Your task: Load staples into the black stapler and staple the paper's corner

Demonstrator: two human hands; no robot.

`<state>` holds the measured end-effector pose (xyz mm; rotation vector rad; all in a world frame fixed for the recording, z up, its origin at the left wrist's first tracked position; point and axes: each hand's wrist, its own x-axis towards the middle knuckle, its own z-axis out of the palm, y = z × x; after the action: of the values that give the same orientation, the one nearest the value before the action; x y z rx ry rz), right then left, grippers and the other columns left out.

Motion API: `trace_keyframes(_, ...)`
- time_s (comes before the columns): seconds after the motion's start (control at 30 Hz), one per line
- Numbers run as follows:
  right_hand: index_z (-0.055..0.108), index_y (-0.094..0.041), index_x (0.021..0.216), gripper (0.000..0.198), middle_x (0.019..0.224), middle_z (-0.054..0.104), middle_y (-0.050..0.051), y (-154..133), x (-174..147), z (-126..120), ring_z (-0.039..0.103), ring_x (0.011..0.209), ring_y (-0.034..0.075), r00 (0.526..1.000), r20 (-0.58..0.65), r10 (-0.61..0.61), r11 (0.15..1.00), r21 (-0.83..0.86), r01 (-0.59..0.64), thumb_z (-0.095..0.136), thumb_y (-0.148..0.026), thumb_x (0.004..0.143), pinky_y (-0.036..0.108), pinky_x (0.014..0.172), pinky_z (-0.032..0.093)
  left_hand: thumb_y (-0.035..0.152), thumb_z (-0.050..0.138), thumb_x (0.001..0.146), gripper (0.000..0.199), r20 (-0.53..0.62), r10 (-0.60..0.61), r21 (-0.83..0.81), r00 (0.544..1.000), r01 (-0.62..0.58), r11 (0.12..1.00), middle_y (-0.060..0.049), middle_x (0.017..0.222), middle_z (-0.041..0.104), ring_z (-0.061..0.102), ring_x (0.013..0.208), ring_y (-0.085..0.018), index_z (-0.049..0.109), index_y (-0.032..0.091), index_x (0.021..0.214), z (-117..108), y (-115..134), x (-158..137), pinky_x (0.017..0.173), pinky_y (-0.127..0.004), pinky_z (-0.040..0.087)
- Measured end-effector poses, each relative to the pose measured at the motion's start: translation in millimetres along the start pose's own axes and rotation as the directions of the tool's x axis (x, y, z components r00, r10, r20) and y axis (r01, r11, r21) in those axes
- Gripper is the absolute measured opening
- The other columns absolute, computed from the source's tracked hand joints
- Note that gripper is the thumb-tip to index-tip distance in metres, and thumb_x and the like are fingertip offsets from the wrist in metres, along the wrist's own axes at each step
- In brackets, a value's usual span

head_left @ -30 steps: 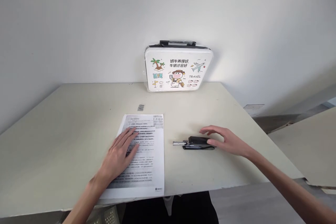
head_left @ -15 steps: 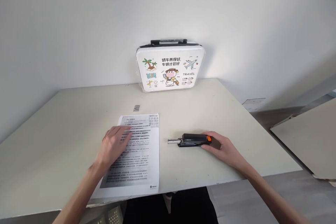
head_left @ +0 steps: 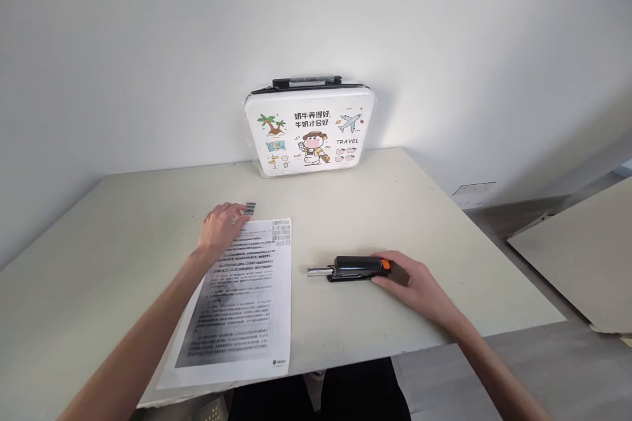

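My left hand [head_left: 222, 229] reaches over the top left part of a printed sheet of paper [head_left: 247, 306]. Its thumb and fingertips are slightly apart at the left edge of a few small grey staple strips [head_left: 251, 208], which lie on the table just beyond the sheet. My right hand [head_left: 407, 281] is closed around the rear end of a black stapler [head_left: 358, 267] with an orange part. The stapler is on the table to the right of the sheet. Its metal staple tray [head_left: 320, 271] sticks out at the front, pointing left.
A white case [head_left: 309, 135] with cartoon prints and a black handle stands against the wall at the back of the pale table [head_left: 395, 204]. Another light tabletop [head_left: 577, 256] is at the right, across a gap with grey floor. My dark-clothed legs show below the front edge.
My left hand has moved from the middle of the sheet up to the staple strips. My right hand keeps its hold on the stapler. The view has shifted slightly.
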<state>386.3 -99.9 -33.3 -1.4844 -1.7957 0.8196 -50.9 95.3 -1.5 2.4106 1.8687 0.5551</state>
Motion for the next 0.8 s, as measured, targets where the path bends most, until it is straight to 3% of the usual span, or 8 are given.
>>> trace_keyframes(0.27,0.066,-0.036,0.130,0.034,0.131,0.073,0.001,0.4,0.4,-0.4,0.070,0.120,0.027,1.000,-0.005,0.002,1.000,-0.002,-0.002,0.068,-0.047,0.098,0.043,0.103,0.058,0.038,0.052,0.096,0.021,-0.030,0.031,0.013,0.999,-0.030,0.999,-0.010,0.111,0.073,0.067,0.108,-0.032,0.064,0.024,0.088,4.8,-4.6,-0.1,0.094,-0.046,0.052)
trace_keyframes(0.4,0.066,-0.035,0.130,0.035,0.131,0.074,0.001,0.7,0.7,-0.4,0.070,0.120,0.027,1.000,-0.004,0.007,1.000,-0.002,-0.007,0.068,-0.048,0.097,0.043,0.102,0.059,0.039,0.048,0.098,0.021,-0.105,0.081,-0.143,0.991,-0.095,0.985,-0.010,0.107,0.072,0.069,0.101,-0.028,0.061,0.022,0.094,-1.8,6.5,-5.4,0.086,-0.041,0.054)
trace_keyframes(0.47,0.067,-0.035,0.129,0.035,0.131,0.074,0.002,0.5,0.8,-0.3,0.070,0.120,0.028,1.000,-0.004,0.013,1.000,-0.002,-0.013,0.068,-0.048,0.097,0.043,0.102,0.059,0.043,0.051,0.099,0.023,-0.101,0.033,-0.292,0.994,-0.061,0.954,-0.009,0.100,0.073,0.071,0.095,-0.026,0.060,0.022,0.097,-8.3,23.2,-14.7,0.078,-0.036,0.055)
trace_keyframes(0.57,0.067,-0.034,0.129,0.035,0.130,0.074,0.003,-0.6,0.7,-0.4,0.070,0.119,0.028,1.000,-0.007,0.016,1.000,0.000,-0.016,0.068,-0.049,0.097,0.044,0.101,0.059,0.047,0.054,0.101,0.025,-0.004,-0.014,-0.479,1.000,0.010,0.878,-0.004,0.090,0.072,0.072,0.092,-0.023,0.059,0.022,0.103,-18.2,59.7,-37.3,0.075,-0.032,0.054)
trace_keyframes(0.7,0.067,-0.033,0.128,0.036,0.130,0.074,0.004,-3.8,0.5,-1.4,0.070,0.119,0.029,1.000,-0.013,0.012,1.000,0.006,-0.012,0.068,-0.050,0.097,0.045,0.100,0.060,0.044,0.046,0.107,0.026,0.104,0.055,-0.622,0.993,0.022,0.783,-0.001,0.083,0.068,0.069,0.079,-0.019,0.059,0.023,0.116,-22.8,107.1,-70.8,0.074,-0.032,0.056)
trace_keyframes(0.8,0.068,-0.033,0.129,0.037,0.130,0.074,0.005,-5.9,0.4,-2.5,0.071,0.119,0.030,1.000,-0.019,0.004,1.000,0.000,-0.004,0.067,-0.051,0.097,0.047,0.100,0.060,0.043,0.052,0.107,0.025,0.169,0.124,-0.660,0.978,0.019,0.751,-0.001,0.087,0.071,0.070,0.082,-0.019,0.064,0.025,0.119,-18.9,130.0,-88.8,0.073,-0.033,0.057)
